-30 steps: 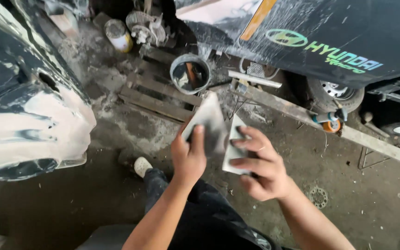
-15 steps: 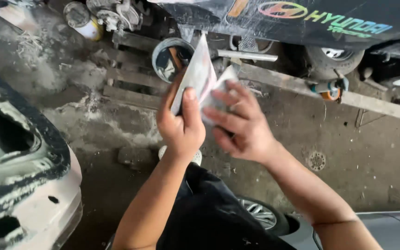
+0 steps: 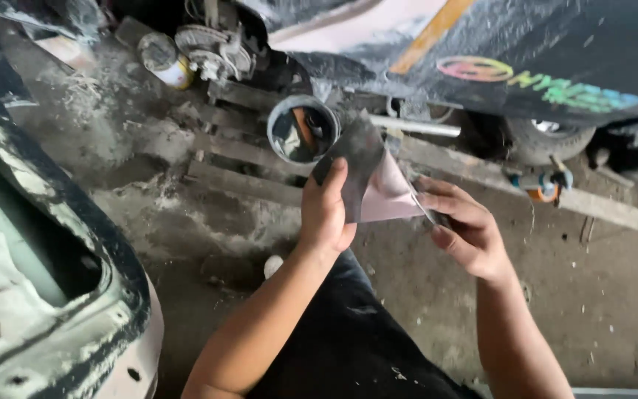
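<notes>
Nearest the camera, dark trousers (image 3: 348, 347) cover the person's lap above the dusty grey concrete floor (image 3: 599, 295). Both forearms rise to a folded sheet of abrasive paper, dark grey on one face and pale pink on the other (image 3: 371, 185), held in mid-air above the floor. The left hand (image 3: 326, 210) grips its left edge, thumb on the dark face; the right hand (image 3: 463, 229) pinches the right corner between thumb and fingertips. To the left, the filler-smeared edge of a white car body panel (image 3: 53, 295) crowds in; open floor lies to the right. Beyond the sheet stands a round grey bucket (image 3: 303, 131) on wooden planks (image 3: 245, 181), then a yellow-labelled tin can (image 3: 164, 63) and a dark car panel with a rainbow-coloured oval emblem (image 3: 481, 70).
</notes>
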